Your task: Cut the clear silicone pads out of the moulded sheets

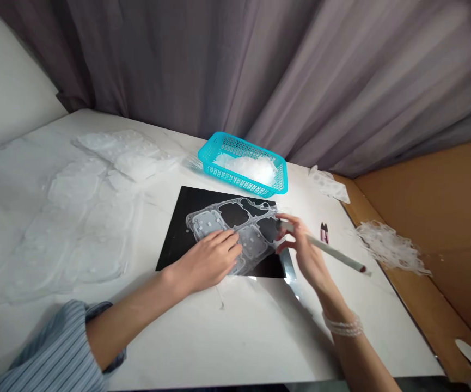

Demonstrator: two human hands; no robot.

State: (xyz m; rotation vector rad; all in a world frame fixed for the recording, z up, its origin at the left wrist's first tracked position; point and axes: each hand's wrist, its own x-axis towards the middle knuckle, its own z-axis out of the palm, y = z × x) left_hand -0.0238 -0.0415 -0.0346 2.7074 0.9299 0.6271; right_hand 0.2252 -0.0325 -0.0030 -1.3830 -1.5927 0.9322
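Note:
A clear plastic sheet with moulded compartments (pixel 252 243) lies on a black mat (pixel 173 242). Some of its compartments are cut out, showing black through the openings. My left hand (pixel 214 256) rests palm down on the sheet's near side, fingers laid over it and covering part of it. At the sheet's right edge, my right hand (pixel 303 247) is closed around a pale pen-like tool (pixel 335 253) with a reddish rear end. The tool's front end points toward the sheet; its exact tip is hard to make out beside the fingers.
A turquoise basket (pixel 242 184) holding white translucent pieces stands behind the mat. Stacked clear plastic sheets (pixel 84 218) spread over the left. Small pink-handled snippers (pixel 324 233), a heap of clear trimmings (pixel 390 245) and a white patterned packet (pixel 329 184) are on the right.

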